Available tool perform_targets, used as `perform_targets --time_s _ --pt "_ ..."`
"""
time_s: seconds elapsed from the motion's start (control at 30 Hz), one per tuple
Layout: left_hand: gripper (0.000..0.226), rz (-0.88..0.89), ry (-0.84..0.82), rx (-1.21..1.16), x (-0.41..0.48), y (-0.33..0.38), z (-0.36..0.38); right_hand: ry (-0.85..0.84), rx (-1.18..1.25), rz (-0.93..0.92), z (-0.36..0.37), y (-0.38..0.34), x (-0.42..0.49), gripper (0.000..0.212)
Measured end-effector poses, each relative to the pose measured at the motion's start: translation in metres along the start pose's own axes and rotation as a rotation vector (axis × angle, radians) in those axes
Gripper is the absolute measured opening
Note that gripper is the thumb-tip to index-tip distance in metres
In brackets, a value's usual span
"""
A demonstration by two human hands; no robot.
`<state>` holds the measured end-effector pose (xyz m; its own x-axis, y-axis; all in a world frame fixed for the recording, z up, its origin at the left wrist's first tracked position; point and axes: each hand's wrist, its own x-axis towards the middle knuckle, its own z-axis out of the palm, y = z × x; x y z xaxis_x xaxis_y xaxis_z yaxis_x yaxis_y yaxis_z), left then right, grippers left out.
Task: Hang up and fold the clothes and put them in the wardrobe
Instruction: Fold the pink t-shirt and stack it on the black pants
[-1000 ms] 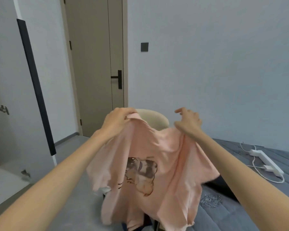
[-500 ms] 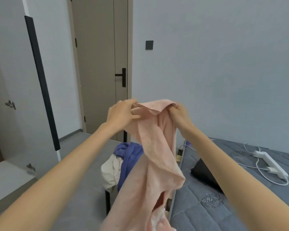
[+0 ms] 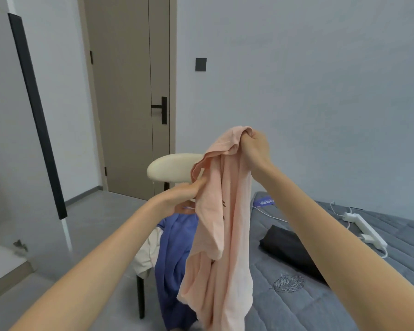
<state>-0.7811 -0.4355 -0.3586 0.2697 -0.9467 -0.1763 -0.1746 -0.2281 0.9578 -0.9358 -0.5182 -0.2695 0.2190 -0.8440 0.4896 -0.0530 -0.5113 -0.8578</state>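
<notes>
Here, left to right: the wardrobe door (image 3: 7, 115) stands at the far left. My left hand (image 3: 182, 197) pinches the side of the pink T-shirt (image 3: 225, 223) in front of the chair (image 3: 172, 170), over which a blue garment (image 3: 175, 254) lies draped. My right hand (image 3: 253, 149) is clenched round the shirt's bunched top, holding it aloft beside the bed (image 3: 344, 295). Step in hand, I judge: gathering 1 shirt for folding. The next move calls for spreading it flat.
</notes>
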Motion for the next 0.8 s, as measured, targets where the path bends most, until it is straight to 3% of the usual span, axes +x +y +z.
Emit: perform_targets --time_s 0.1,0.2,0.3,0.37,0.43,0.53,0.63,0.7,0.8 --pt "0.023 0.089 -0.091 -0.156 -0.004 0.003 -0.002 0.063 -0.012 0.053 -0.008 0.002 0.005 0.032" --pt "0.013 0.264 0.223 -0.175 -0.009 0.015 -0.005 0.136 -0.067 0.148 -0.021 0.015 0.010 0.026" --pt "0.018 0.530 0.522 0.109 -0.013 0.031 -0.015 0.169 0.027 0.347 -0.029 0.037 0.005 0.018" --pt "0.021 0.646 0.508 0.247 -0.016 0.041 -0.017 0.116 0.044 0.371 -0.027 0.048 -0.002 0.026" --pt "0.017 0.728 0.459 0.314 -0.017 0.047 -0.012 0.026 0.088 0.274 -0.022 0.049 -0.010 0.033" --pt "0.010 0.844 0.390 0.371 -0.017 0.055 -0.002 -0.227 0.057 0.086 -0.017 0.044 -0.021 0.043" --pt "0.011 0.874 0.294 0.397 -0.019 0.062 -0.001 -0.506 -0.049 0.063 -0.015 0.045 -0.025 0.061" --pt "0.020 0.873 0.222 0.462 -0.023 0.065 -0.003 -0.596 -0.094 0.050 -0.014 0.047 -0.027 0.045" --pt "0.010 0.856 0.205 0.519 -0.024 0.064 -0.009 -0.518 -0.062 -0.019 -0.014 0.047 -0.029 0.007"
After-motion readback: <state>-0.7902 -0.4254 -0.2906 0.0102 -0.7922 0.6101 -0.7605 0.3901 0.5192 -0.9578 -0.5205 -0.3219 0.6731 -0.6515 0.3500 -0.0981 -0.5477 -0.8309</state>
